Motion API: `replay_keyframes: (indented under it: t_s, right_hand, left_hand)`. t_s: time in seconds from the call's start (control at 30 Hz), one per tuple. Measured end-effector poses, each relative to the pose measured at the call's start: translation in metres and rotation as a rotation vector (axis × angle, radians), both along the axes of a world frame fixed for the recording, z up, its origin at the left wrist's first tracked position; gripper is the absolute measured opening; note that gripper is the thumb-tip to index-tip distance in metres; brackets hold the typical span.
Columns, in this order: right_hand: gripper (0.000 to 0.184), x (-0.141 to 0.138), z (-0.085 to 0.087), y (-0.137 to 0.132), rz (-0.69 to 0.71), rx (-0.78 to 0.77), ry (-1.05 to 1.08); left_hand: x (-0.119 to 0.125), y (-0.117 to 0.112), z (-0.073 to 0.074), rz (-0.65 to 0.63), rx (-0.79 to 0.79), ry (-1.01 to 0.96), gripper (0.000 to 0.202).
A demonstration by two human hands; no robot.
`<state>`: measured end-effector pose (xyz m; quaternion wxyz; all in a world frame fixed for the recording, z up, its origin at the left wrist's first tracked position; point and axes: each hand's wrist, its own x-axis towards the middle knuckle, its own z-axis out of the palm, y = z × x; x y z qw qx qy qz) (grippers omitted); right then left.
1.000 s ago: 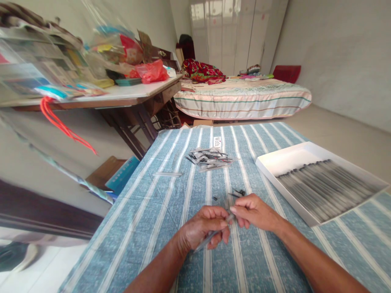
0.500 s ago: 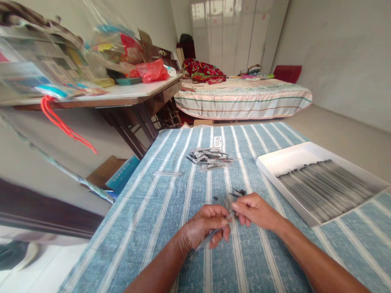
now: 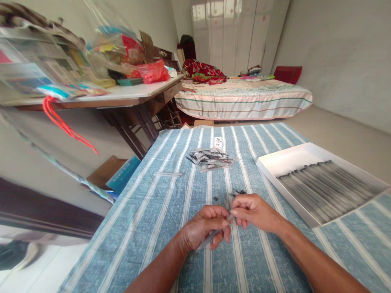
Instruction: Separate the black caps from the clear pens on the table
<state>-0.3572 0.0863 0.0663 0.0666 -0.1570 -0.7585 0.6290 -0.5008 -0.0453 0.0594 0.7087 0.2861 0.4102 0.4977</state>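
My left hand [image 3: 204,227] is closed around a thin clear pen barrel [image 3: 207,241] that sticks out below its fingers. My right hand [image 3: 255,211] pinches the upper end of the same pen, where the two hands meet. Both hands hover low over a blue and white striped tablecloth [image 3: 146,219]. A few small dark pen parts [image 3: 238,192] lie just beyond my fingers. Farther off sits a heap of small packets [image 3: 210,158], and a single clear tube [image 3: 168,174] lies to its left.
A shallow white box [image 3: 285,156] on the right holds several pens in a row [image 3: 326,188]. A cluttered wooden table [image 3: 128,92] stands at the left, with boxes on the floor beneath it. A bed [image 3: 244,99] and white wardrobes fill the back of the room.
The hands stay together on the pen; the right hand's fingers have shifted slightly at its tip. Nothing else has moved.
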Motion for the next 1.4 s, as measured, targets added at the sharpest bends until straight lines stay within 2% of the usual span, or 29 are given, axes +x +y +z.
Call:
replay_keyframes:
  t_s: [0.1,0.27,0.4,0.57,0.77,1.0,1.23,1.4]
  right_hand:
    - [0.042,0.000,-0.001,0.000,-0.028,0.052,-0.033]
    - [0.029,0.000,-0.001,0.001,-0.016,0.002,-0.012]
    - [0.040,0.001,-0.001,0.002,-0.035,0.055,-0.027]
    - [0.022,0.001,0.001,0.001,0.000,-0.035,-0.021]
    - [0.032,0.000,-0.001,0.001,-0.007,0.014,-0.057]
    - [0.036,-0.002,0.000,0.003,0.002,-0.145,-0.069]
    - [0.037,-0.005,0.001,0.009,0.001,-0.203,-0.013]
    - [0.037,-0.006,0.003,0.010,0.016,-0.211,-0.021]
  left_hand:
    - [0.000,0.000,0.000,-0.005,-0.001,0.008,0.013]
    - [0.000,0.000,-0.001,0.009,0.007,0.010,0.011]
    - [0.001,0.001,-0.001,0.009,0.011,0.020,0.012]
    - [0.001,0.001,-0.002,0.010,0.010,0.016,0.014]
    - [0.002,0.002,-0.003,0.032,-0.002,0.076,0.016]
    - [0.007,0.004,0.003,0.077,-0.033,0.215,0.014]
    - [0.002,0.002,0.006,-0.026,0.003,0.119,0.019]
    - [0.002,0.002,0.005,-0.044,-0.010,0.184,0.019]
